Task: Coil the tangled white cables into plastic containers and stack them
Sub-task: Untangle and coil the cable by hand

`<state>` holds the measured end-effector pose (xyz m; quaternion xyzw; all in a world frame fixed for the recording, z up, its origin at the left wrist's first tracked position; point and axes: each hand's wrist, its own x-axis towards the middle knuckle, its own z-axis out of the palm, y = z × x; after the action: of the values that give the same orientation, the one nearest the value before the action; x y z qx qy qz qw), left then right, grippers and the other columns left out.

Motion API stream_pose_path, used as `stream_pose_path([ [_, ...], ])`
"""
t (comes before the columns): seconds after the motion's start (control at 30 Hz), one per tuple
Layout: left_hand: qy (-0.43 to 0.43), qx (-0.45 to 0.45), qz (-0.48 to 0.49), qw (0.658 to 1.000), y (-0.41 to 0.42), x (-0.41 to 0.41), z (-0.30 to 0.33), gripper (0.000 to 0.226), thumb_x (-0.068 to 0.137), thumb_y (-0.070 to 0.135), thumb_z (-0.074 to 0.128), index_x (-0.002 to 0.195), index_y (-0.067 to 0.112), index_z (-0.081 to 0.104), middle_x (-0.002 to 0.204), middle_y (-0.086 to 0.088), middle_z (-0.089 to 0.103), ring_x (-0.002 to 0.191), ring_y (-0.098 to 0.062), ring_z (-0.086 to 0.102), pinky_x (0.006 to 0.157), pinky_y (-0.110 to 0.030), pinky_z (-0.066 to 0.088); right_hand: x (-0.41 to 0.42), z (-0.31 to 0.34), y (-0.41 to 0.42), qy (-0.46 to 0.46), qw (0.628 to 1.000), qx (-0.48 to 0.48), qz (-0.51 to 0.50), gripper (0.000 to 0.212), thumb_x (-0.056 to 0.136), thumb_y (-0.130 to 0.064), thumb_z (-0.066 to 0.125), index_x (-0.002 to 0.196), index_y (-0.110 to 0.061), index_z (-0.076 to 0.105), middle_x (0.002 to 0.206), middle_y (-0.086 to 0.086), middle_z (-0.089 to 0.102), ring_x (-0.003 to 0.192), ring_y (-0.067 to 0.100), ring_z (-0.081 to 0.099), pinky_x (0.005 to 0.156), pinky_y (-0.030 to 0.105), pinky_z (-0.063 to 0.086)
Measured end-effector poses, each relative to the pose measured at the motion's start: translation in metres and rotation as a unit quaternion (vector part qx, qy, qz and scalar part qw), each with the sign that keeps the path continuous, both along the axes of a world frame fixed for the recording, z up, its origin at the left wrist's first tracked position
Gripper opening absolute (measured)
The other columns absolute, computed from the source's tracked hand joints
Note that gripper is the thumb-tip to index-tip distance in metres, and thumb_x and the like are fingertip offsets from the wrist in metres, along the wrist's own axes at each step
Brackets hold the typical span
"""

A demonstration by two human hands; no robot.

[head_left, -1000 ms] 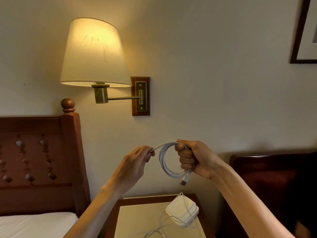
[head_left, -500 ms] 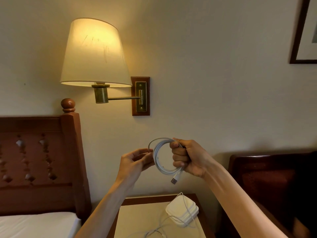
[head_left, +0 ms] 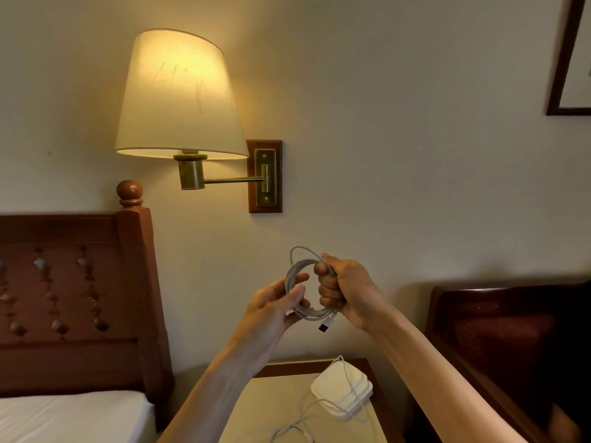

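Both hands now meet at the white cable (head_left: 302, 284), coiled and held well above the nightstand (head_left: 275, 407); the left hand (head_left: 275, 306) has closed in to pinch the loops; the right hand (head_left: 343, 290) stays fisted around them; coiling looks nearly finished, boxing next.

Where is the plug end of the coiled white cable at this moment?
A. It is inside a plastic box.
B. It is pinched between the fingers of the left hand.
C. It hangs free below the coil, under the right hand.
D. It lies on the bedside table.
C: the plug dangles below the coil, which the right hand grips and the left hand holds.
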<state>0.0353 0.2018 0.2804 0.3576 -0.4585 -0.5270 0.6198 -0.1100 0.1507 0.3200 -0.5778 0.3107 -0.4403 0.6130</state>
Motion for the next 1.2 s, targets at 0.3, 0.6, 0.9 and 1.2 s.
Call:
stream_pose_path([
  [0.3,-0.362,-0.049,0.103,0.925,0.004,0.0,-0.01,0.03,0.106,0.019,0.034,0.086,0.01,0.054,0.062,-0.001,0.052,0.047,-0.006,0.04,0.047,-0.021,0.034,-0.001,0.0,-0.004,-0.027,0.999,-0.003,-0.04,0.042,0.107,-0.024,0.028,0.069,-0.015,0.045,0.048,-0.005,0.025,0.042,0.01,0.018,0.043,0.023,0.022],
  [0.6,-0.297,-0.057,0.082,0.95,0.013,0.007,-0.052,0.034,0.098,0.042,0.035,0.114,0.03,0.062,0.056,0.012,0.037,0.058,-0.008,0.032,0.056,-0.029,0.025,-0.009,-0.005,-0.032,0.003,0.996,0.075,-0.055,0.04,0.102,-0.016,0.036,0.063,-0.014,0.045,0.046,-0.006,0.021,0.038,0.009,0.014,0.036,0.021,0.02],
  [0.9,-0.38,-0.001,0.086,0.921,0.002,0.003,-0.029,0.059,0.083,0.071,0.033,0.108,0.024,0.057,0.071,0.004,0.055,0.066,-0.009,0.05,0.069,-0.027,0.041,0.002,-0.007,-0.005,0.083,0.996,-0.041,0.0,0.04,0.104,-0.024,0.035,0.066,-0.017,0.047,0.051,-0.004,0.025,0.046,0.012,0.018,0.045,0.023,0.023],
  [1.2,-0.016,-0.065,-0.045,0.997,0.0,0.008,0.002,0.03,0.08,-0.02,0.054,0.104,-0.004,0.061,0.076,-0.011,0.055,0.072,-0.024,0.06,0.072,-0.032,0.054,0.0,-0.001,-0.001,0.057,0.996,-0.068,0.002,0.041,0.104,-0.025,0.036,0.066,-0.017,0.047,0.052,-0.002,0.025,0.048,0.014,0.018,0.048,0.026,0.022],
])
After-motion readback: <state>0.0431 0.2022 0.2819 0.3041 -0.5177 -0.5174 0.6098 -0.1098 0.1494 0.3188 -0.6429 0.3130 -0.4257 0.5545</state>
